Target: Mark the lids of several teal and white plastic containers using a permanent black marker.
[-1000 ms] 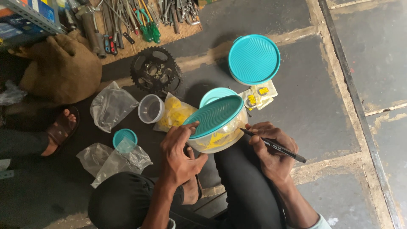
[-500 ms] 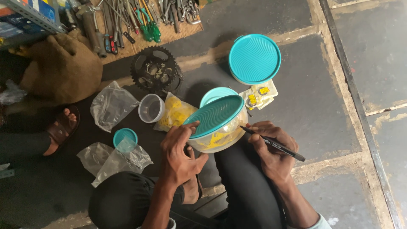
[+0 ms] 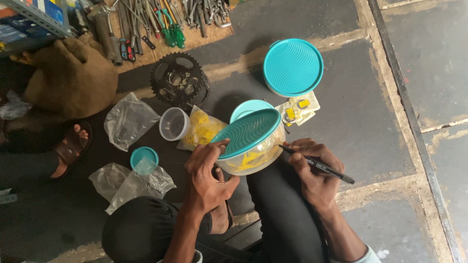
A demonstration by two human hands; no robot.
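My left hand [image 3: 207, 178] grips a clear round container [image 3: 253, 158] with a teal ribbed lid [image 3: 246, 132], tilted on its side over my knee. Yellow pieces show through its wall. My right hand [image 3: 314, 173] holds a black marker pen [image 3: 319, 165] with its tip touching the container's side. Behind the held container stands a second teal-lidded tub [image 3: 248, 108], mostly hidden.
A larger teal-lidded container [image 3: 293, 67] stands further out, with small yellow packets [image 3: 297, 109] beside it. A small open clear cup [image 3: 174, 123], a bag of yellow parts [image 3: 202, 129], a small teal lid [image 3: 144, 157], empty plastic bags [image 3: 127, 119], a black sprocket [image 3: 179, 80], hand tools [image 3: 161, 19] and a brown sack [image 3: 73, 78] lie around. Another person's sandalled foot [image 3: 70, 146] is at left.
Almost nothing differs; both hands keep their hold and the pen tip stays against the container's side.
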